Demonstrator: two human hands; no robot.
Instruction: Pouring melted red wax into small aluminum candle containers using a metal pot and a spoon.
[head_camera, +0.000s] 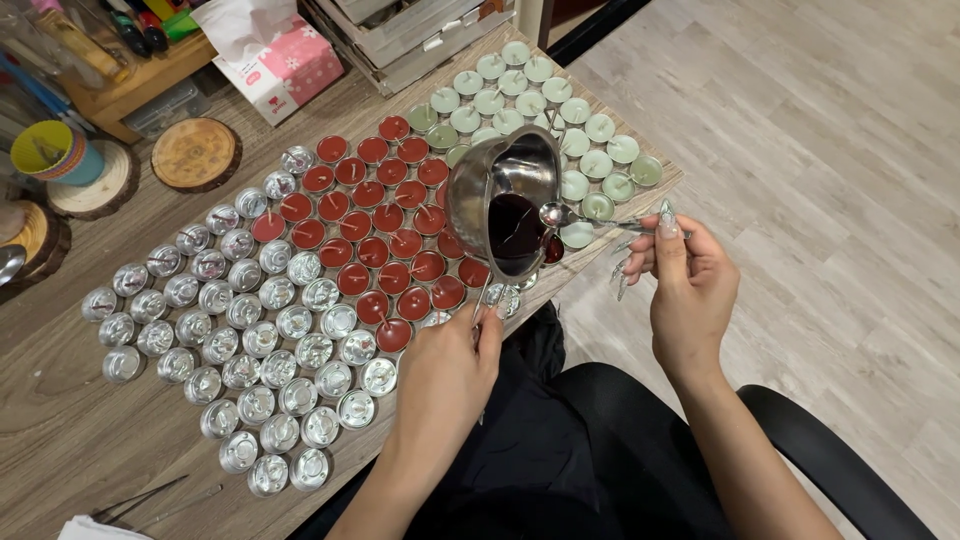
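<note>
Left hand (450, 365) grips handle of steel pot (505, 200) tilted, dark red wax inside; right hand (685, 270) pinches spoon (580, 217) at pot lip; pink-white tissue box (275, 50) top left, behind tealight cups (250, 330).

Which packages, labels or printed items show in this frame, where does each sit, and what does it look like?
Tissue pack: top edge of the table, left of centre; soft rectangular pack, pink and white with small flower prints, white tissue sticking out.
Paper cup: far left on a wooden slice; round, yellow-green inside, blue and pink outside.
No screens or signs are in view.
</note>
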